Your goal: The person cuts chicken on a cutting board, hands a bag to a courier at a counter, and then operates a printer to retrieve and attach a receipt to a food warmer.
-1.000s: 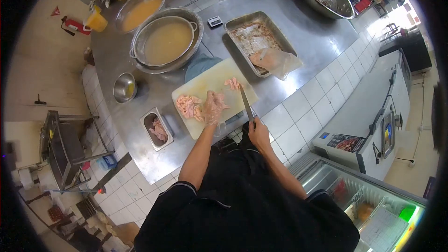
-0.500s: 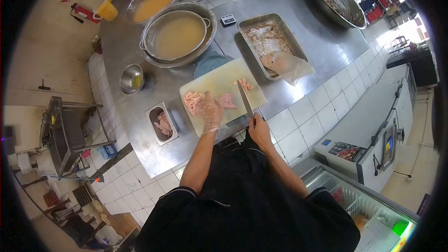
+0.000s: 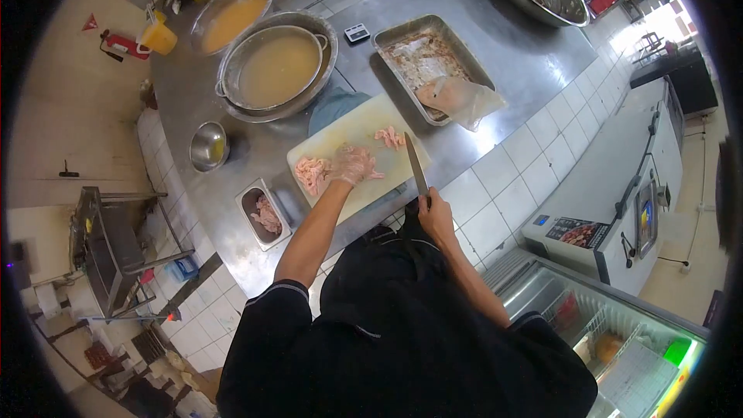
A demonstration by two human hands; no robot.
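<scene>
The right grip [image 3: 436,213] is closed around the handle of a long kitchen knife [image 3: 416,166], its blade pointing away from the body over the board's near right part; whether the edge touches the surface is hard to tell. Left of it, the left grip [image 3: 352,166], in a clear plastic glove, lies palm down over a piece of raw meat [image 3: 373,168]; how tightly the fingers close there cannot be told. For clean slices, I would curl those fingertips back from the blade, press the piece flat and draw the edge in long strokes, since meat this limp probably slides and stretches under a short push. Beside the knife tip lie small cut strips [image 3: 390,138], and left of the left grip sits a loose, folded heap of pale pink meat [image 3: 312,176], moist and wrinkled. All this rests on a smooth off-white cutting board [image 3: 340,135], with a blue-grey cloth [image 3: 338,105] bunched at its far edge. Left of the board, a deep rectangular steel container [image 3: 272,240] holds more pink pieces. Beyond the right grip, a shallow, stained metal tray [image 3: 418,112] carries a crinkled translucent bag [image 3: 468,101]. Under everything, the brushed-steel counter [image 3: 534,58] looks flat and shiny.
</scene>
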